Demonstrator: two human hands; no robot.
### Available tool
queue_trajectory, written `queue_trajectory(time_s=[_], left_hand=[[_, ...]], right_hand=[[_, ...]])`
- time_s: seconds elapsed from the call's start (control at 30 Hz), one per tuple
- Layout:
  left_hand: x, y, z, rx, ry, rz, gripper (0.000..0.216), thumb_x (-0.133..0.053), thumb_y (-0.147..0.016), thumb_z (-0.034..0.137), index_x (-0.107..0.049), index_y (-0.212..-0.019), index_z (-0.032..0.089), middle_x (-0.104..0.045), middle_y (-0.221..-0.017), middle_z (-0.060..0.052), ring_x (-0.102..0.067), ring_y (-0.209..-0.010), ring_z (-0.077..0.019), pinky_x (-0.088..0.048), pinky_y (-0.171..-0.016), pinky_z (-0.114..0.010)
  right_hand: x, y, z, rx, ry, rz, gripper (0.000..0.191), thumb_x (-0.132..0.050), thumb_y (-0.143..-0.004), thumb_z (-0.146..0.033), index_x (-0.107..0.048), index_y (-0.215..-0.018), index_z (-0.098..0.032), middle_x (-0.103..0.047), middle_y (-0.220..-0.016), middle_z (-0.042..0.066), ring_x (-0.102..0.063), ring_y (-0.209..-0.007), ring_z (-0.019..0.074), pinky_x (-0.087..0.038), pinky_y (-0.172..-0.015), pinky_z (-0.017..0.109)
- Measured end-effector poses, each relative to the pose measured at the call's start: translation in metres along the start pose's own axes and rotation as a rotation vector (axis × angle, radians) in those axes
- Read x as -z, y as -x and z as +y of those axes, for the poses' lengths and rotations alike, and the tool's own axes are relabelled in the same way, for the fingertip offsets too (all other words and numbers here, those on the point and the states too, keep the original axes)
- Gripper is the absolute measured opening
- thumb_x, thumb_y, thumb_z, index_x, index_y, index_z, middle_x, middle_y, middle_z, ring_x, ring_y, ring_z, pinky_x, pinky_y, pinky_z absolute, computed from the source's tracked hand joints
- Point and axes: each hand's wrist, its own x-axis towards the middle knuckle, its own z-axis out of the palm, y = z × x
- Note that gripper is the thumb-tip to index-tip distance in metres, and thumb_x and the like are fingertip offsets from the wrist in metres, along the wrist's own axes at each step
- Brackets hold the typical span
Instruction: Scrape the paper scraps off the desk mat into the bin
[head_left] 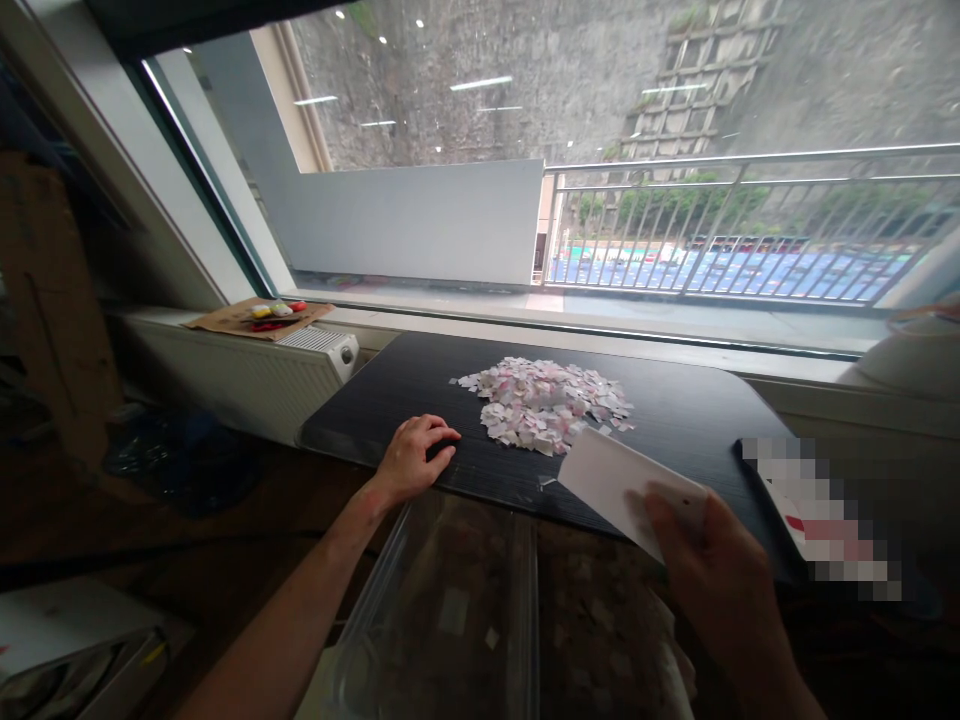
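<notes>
Where right hand [712,550] grips white card [611,483], underside hidden; bin [528,600] cropped.

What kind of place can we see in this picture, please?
It is probably an indoor work corner, perhaps in a workshop: a dark table stands by a wide window, with a heap of small paper pieces on it.

From where I stand, the support surface is a black, wood-grained tabletop [675,400] with a rounded far-right corner. Positioned near its centre: one loose heap of small, flat, white-and-pink paper pieces [547,400]. A thin whitish sliver [546,483] lies near the front edge. The left hand [412,455] rests on that edge, left of the heap. Right end: a flat, dark-rimmed item [817,515], its face blurred.
</notes>
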Motion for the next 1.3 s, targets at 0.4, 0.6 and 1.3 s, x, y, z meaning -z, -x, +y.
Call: queue_trajectory(time_s=[0.4, 0.6, 1.3], left_hand=[[0.001, 0.000, 0.001, -0.002, 0.001, -0.006, 0.022, -0.057, -0.086, 0.027, -0.073, -0.099, 0.021, -0.066, -0.103, -0.007, -0.061, -0.099, -0.0233, -0.046, -0.095, -0.043], [0.000, 0.000, 0.000, 0.000, 0.005, -0.003, 0.021, -0.057, -0.086, 0.027, -0.073, -0.099, 0.022, -0.066, -0.103, -0.006, -0.061, -0.100, -0.0228, -0.045, -0.097, -0.043], [-0.001, 0.000, 0.003, 0.004, -0.002, 0.000, 0.021, -0.058, -0.085, 0.024, -0.073, -0.099, 0.021, -0.066, -0.104, -0.007, -0.061, -0.100, -0.0230, -0.045, -0.098, -0.044]], right_hand=[[-0.002, 0.000, -0.002, -0.011, -0.044, 0.011, 0.033, -0.062, -0.079, -0.052, -0.068, -0.088, -0.021, -0.068, -0.068, 0.000, -0.061, -0.062, 0.0195, -0.047, -0.058, 0.027], [-0.001, -0.003, 0.011, 0.040, 0.039, 0.036, 0.035, -0.061, -0.081, -0.053, -0.068, -0.092, -0.021, -0.070, -0.073, 0.002, -0.064, -0.063, 0.0209, -0.049, -0.061, 0.029], [-0.034, 0.023, 0.005, 0.473, 0.063, -0.002, 0.026, -0.055, -0.093, -0.041, -0.068, -0.097, -0.019, -0.076, -0.073, 0.004, -0.068, -0.053, 0.0163, -0.054, -0.052, 0.022]])
